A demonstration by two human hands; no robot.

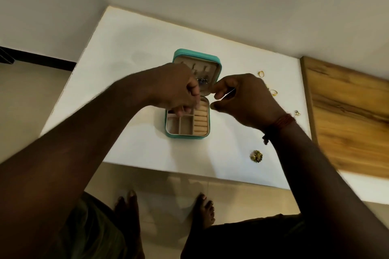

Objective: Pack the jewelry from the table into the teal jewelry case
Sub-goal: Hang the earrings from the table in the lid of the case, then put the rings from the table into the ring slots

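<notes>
At centre frame the left hand [176, 88] hovers with fingers curled tight over the teal jewelry case [219, 65]. The case lies open on the white worktop [126, 59], lid tipped back so its compartments and ring rolls [201, 120] face up for loading. Just right of it, the right hand [242, 99] brings thumb toward forefinger, probably handling something small; whether either hand pinches anything I cannot tell. Further right, a gold ring [261, 74] and a round ornament [256, 156] lie unpacked, within easy reach.
</notes>
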